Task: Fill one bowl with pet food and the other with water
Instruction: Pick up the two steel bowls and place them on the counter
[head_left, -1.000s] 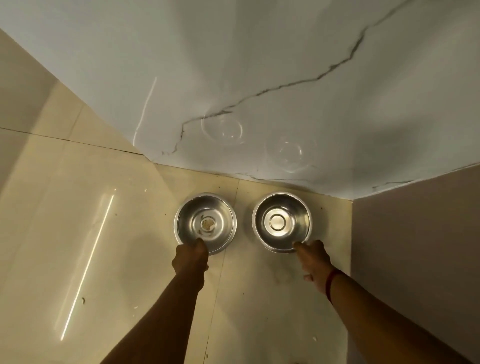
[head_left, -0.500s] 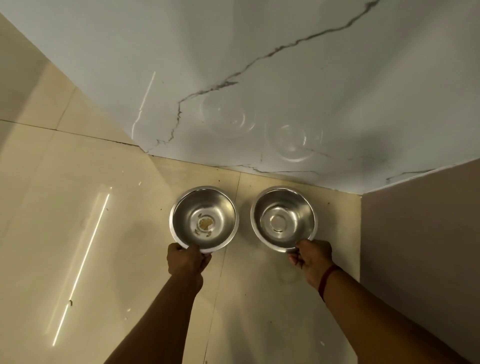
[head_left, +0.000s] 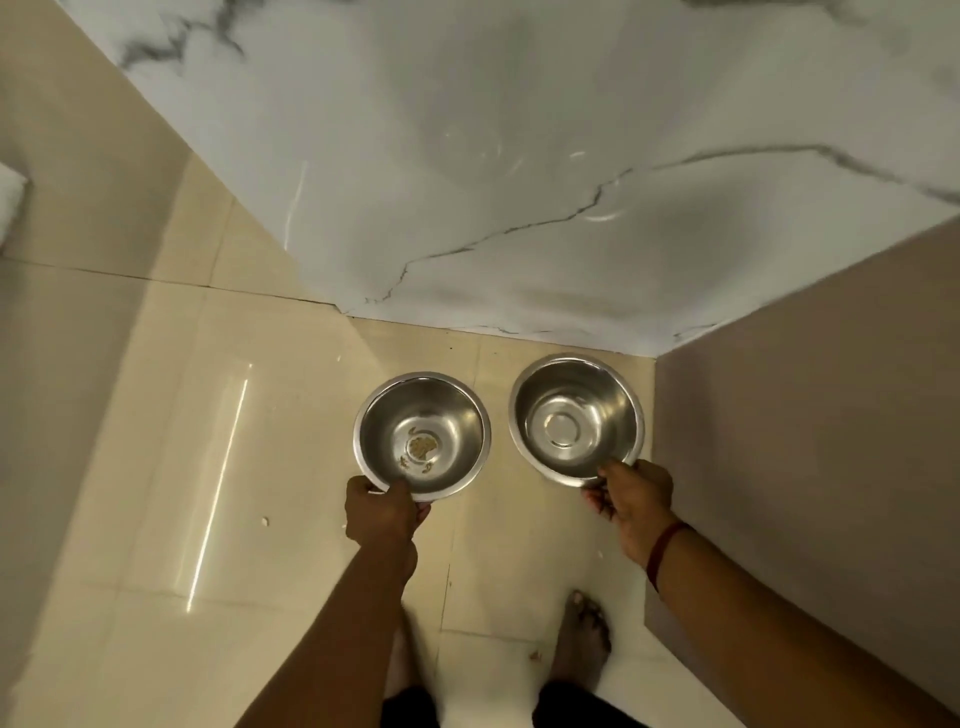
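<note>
Two steel bowls are held side by side above the tiled floor. The left bowl (head_left: 422, 434) has a few brown crumbs of pet food at its bottom; my left hand (head_left: 382, 512) grips its near rim. The right bowl (head_left: 575, 420) holds nothing that I can see, and my right hand (head_left: 631, 499), with a red thread at the wrist, pinches its near rim. Both bowls sit tilted slightly toward me. No food container or water source is in view.
A white marble wall (head_left: 519, 182) with dark veins rises just behind the bowls. A brown panel (head_left: 810, 415) closes the corner on the right. Glossy beige floor tiles (head_left: 156, 467) spread to the left. My bare feet (head_left: 584, 634) stand below the bowls.
Both hands closed on the bowl rims and lifted the bowls off the floor. The view rose and pulled back, so my feet now show.
</note>
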